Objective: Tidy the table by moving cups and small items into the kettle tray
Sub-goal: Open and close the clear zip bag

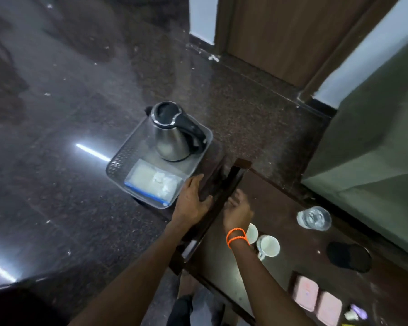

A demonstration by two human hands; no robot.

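A clear mesh-sided tray (118, 161) sits on a low dark surface to the left of the table. It holds a steel kettle (170, 135) with a black handle and a zip bag of white sachets (151, 182). My left hand (193, 201) lies just right of the tray, fingers curled over the table's dark wooden frame (222, 180). My right hand (238, 212), with orange bands on the wrist, rests fingers-down on the tabletop and holds nothing. Two white cups (267, 245) stand just behind that wrist.
On the tabletop stand a clear drinking glass (313, 218), a black round object (349, 256), two pink packets (306, 295) and a small purple item (358, 311). A green upholstered edge (368, 149) borders the table on the right. Polished dark floor lies to the left.
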